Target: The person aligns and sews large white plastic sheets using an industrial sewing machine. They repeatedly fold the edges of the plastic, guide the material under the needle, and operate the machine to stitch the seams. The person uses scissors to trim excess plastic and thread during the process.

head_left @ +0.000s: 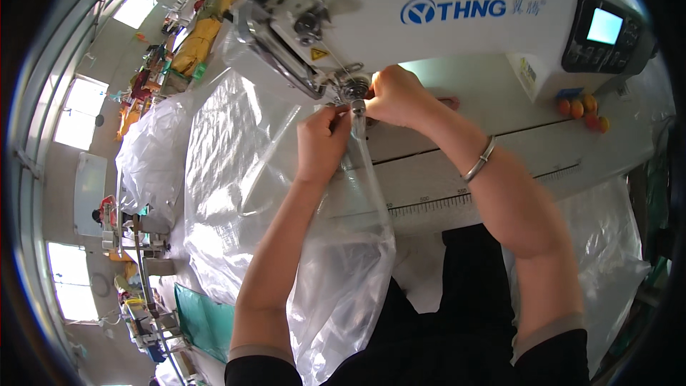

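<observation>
A white industrial sewing machine (371, 21) spans the top of the view, its needle and presser area (355, 89) between my hands. My left hand (321, 141) is closed just left of the presser foot, thumb and fingers pinched at the edge of a see-through plastic sheet (239, 164). My right hand (396, 96) is curled in close to the needle from the right; its fingertips are partly hidden, and what they hold cannot be made out. From the needle area a folded strip of the sheet runs down toward my lap.
A ruler scale (429, 204) runs along the table's front edge. Small orange-red fruits (586, 107) lie under the control panel (604, 32). More plastic sheeting (600, 243) hangs at the right. Bundled plastic (157, 150) and a green sheet (204, 322) are at the left.
</observation>
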Demonstrator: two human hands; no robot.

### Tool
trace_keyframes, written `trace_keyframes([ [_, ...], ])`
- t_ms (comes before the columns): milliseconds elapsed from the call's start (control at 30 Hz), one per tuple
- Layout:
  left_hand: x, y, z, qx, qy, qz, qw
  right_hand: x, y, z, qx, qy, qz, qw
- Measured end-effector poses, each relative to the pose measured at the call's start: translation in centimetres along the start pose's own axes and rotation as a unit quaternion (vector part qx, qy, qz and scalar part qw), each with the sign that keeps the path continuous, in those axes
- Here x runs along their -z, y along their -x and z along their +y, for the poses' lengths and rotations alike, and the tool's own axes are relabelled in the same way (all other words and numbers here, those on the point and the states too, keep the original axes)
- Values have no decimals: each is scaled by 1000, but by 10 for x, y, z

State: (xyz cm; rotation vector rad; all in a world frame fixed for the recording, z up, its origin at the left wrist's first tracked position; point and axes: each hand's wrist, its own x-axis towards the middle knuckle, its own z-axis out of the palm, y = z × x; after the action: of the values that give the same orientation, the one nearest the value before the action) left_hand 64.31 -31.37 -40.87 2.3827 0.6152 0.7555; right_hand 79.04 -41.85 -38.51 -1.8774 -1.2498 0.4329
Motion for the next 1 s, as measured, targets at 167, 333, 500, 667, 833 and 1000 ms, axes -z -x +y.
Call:
trace_keyframes([
  [167,8,4,-8,-74,-76,-1,994,-2,11,-4,17,71,11,997],
  [333,36,25,42,-161,-79,-66,982,3,59,-16,48,-52,9,997],
  [500,46,61,51,-124,21,-179,976,-28,146,-43,9,-197,74,978],
  [667,32,95,57,80,177,-102,976,-62,218,-54,-95,-69,-41,992],
  [833,11,111,51,-101,65,-18,993,-127,240,-31,-209,-357,-102,905],
  [1000,5,107,34,-213,27,-23,977,-162,247,-31,-223,-560,-63,796],
])
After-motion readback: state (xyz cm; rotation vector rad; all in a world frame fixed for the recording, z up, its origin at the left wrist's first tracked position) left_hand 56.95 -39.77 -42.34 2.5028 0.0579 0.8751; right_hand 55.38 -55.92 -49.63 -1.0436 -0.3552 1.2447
